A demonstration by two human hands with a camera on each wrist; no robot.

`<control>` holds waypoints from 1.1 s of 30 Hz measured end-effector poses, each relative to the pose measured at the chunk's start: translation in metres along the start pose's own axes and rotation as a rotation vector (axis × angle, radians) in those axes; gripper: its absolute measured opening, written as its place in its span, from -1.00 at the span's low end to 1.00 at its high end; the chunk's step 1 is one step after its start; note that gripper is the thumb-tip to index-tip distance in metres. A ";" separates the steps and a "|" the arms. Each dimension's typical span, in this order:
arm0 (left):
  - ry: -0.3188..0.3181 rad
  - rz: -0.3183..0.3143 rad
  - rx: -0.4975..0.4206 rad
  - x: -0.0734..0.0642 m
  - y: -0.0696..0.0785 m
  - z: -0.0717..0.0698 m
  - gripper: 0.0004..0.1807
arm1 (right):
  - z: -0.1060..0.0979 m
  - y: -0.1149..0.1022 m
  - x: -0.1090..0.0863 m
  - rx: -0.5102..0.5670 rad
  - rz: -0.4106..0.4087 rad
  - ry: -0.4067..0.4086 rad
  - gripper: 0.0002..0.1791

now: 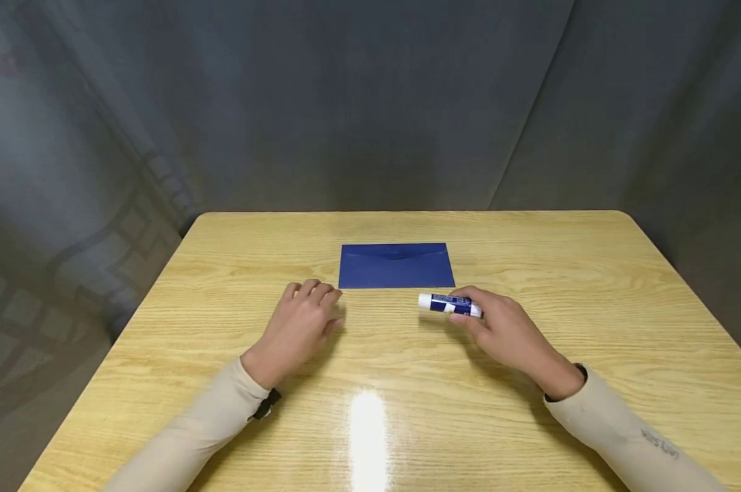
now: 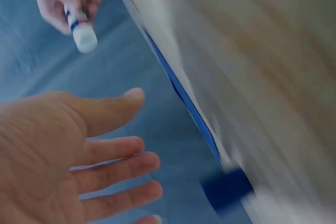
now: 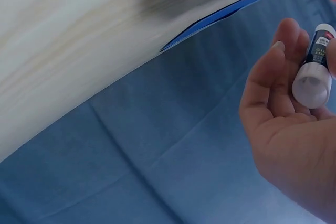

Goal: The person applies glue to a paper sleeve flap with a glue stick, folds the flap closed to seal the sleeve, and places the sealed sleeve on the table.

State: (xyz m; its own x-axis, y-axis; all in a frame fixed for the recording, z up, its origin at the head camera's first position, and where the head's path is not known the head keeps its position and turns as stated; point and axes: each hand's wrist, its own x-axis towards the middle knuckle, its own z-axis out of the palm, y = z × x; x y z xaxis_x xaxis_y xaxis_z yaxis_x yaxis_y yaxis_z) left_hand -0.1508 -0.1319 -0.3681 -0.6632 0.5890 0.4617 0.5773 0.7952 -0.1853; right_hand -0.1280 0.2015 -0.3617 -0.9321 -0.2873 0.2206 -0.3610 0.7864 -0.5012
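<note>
My right hand (image 1: 508, 331) grips a glue stick (image 1: 447, 304) between thumb and fingers, just above the wooden table. Its body is dark blue with white ends, and "GLUE STICK" shows on the label in the right wrist view. A dark blue envelope (image 1: 397, 268) lies flat beyond both hands, its flap side up. Close to the envelope's near left corner is my left hand (image 1: 297, 324), holding nothing. Its fingers are extended and the thumb stands apart in the left wrist view. A blurred dark blue block-like thing (image 2: 227, 190) shows near those fingertips.
The light wooden table (image 1: 592, 273) has rounded far corners. Grey-blue cloth (image 1: 383, 102) hangs behind it and at the sides. A bright reflection lies on the near tabletop. A black band (image 1: 266, 404) shows at the left sleeve cuff.
</note>
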 end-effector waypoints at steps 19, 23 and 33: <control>-0.215 -0.136 -0.023 -0.013 -0.032 0.007 -0.83 | -0.006 0.012 0.006 0.017 0.068 -0.021 -0.68; -0.208 -0.156 -0.127 -0.010 -0.029 0.006 -0.79 | -0.005 0.012 0.006 0.017 0.064 -0.020 -0.68; -0.119 -0.099 -0.281 -0.003 -0.005 -0.001 -0.74 | 0.001 -0.008 -0.002 0.115 0.049 -0.105 -0.74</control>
State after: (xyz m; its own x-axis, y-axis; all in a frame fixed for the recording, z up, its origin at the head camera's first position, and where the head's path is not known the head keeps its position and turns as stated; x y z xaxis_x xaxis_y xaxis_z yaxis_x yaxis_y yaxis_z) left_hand -0.1513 -0.1379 -0.3676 -0.7640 0.5370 0.3576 0.6054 0.7884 0.1093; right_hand -0.1237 0.1954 -0.3590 -0.9444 -0.3106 0.1082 -0.3107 0.7347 -0.6030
